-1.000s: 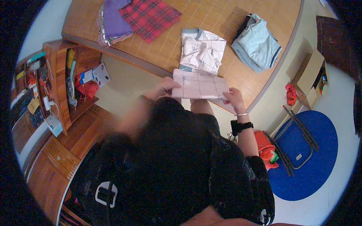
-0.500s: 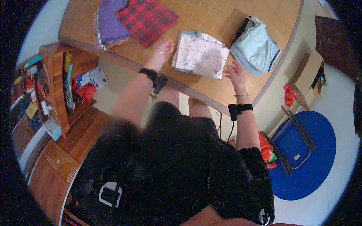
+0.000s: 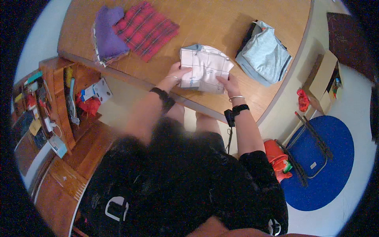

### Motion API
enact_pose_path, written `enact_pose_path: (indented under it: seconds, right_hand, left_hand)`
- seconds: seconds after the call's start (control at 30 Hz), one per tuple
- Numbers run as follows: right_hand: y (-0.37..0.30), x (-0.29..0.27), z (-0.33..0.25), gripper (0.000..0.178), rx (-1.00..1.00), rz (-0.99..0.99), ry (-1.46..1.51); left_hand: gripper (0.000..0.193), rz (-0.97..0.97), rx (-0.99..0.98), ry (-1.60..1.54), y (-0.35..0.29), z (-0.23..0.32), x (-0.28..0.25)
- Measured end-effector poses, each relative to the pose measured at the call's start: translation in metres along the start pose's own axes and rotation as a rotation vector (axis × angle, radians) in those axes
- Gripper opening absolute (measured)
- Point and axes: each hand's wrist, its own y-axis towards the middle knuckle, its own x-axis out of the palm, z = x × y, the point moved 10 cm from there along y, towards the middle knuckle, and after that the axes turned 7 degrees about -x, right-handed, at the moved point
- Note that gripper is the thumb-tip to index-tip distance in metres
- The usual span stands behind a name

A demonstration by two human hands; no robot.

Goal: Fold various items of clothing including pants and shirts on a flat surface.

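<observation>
A folded white checked cloth (image 3: 206, 65) with grey-blue edges is at the front of the wooden table (image 3: 205, 23). My left hand (image 3: 178, 74) grips its left side, thumb on top and the other fingers mostly hidden. My right hand (image 3: 229, 84) holds the right side in the same way, and the cloth creases between the two. Whether it is lifted off the tabletop I cannot tell. To its right lies a pile of light grey and dark folded clothes (image 3: 263, 55). A red plaid folded cloth (image 3: 147, 31) lies to the left, against a purple folded cloth (image 3: 109, 33).
The table's front edge runs just before my body. A wooden shelf unit (image 3: 59, 85) with assorted items stands at left. On the right are an open cardboard box (image 3: 321, 77), a folded blue round table (image 3: 335, 158) with metal legs, and a red bag (image 3: 276, 156).
Both hands have closed on the white checked cloth from its two sides; before, they were open beside it. The cloth now bends in the middle. The view has shifted slightly.
</observation>
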Motion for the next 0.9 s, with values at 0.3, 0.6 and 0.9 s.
enact_pose_path:
  seconds: [0.3,0.6,0.9]
  right_hand:
    - [-0.096,-0.101,-0.131,0.025,-0.245,0.231,0.412]
    - [-0.051,-0.29,-0.112,0.038,-0.306,0.501,0.277]
    - [-0.056,-0.268,-0.176,0.05,-0.538,0.604,-0.566]
  left_hand:
    - [0.031,-0.161,0.249,-0.018,-0.082,0.124,0.112]
    - [0.044,-0.333,0.408,0.438,0.001,0.193,0.273]
    - [0.06,-0.035,0.348,0.44,0.0,0.091,0.175]
